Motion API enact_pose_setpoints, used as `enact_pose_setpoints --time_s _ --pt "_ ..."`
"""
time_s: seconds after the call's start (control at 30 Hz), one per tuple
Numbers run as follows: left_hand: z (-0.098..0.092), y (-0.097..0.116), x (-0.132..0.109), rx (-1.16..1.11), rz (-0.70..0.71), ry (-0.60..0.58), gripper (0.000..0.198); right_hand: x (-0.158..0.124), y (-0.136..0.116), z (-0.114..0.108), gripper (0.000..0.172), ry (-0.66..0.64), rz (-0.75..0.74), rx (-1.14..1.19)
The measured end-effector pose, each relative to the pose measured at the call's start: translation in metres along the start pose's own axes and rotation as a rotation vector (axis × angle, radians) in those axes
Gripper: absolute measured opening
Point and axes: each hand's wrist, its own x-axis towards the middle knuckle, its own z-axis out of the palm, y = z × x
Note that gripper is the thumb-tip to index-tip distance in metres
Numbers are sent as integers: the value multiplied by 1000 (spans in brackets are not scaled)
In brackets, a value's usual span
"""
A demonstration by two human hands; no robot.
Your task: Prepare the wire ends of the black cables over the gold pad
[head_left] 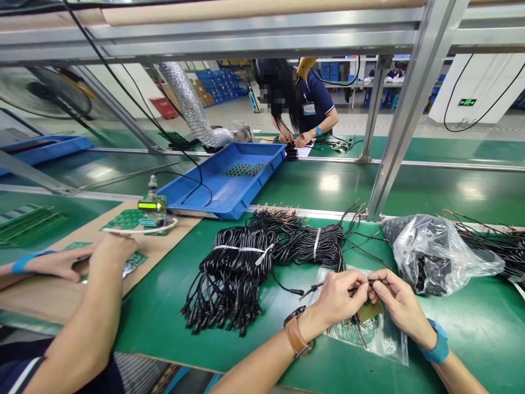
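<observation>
My left hand, a brown-strapped watch on its wrist, is pinched on a thin black cable whose end runs to my fingertips. My right hand, with a blue wristband, pinches a small dark connector at the same spot, fingertips almost touching the left. Both hands hover over a clear plastic bag that holds small parts with red and black wires. To the left lie tied bundles of black cables with bare copper ends.
A clear bag of black connectors lies right. A blue tray stands behind the bundles. On the left a co-worker's arms work on green circuit boards on cardboard. Another person works across the belt. An aluminium post rises ahead.
</observation>
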Motion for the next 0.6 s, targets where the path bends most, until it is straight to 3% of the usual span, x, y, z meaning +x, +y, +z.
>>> enact_pose_setpoints --time_s 0.6 --pt "-9 -10 1 411 363 -39 37 1 0 5 40 51 54 108"
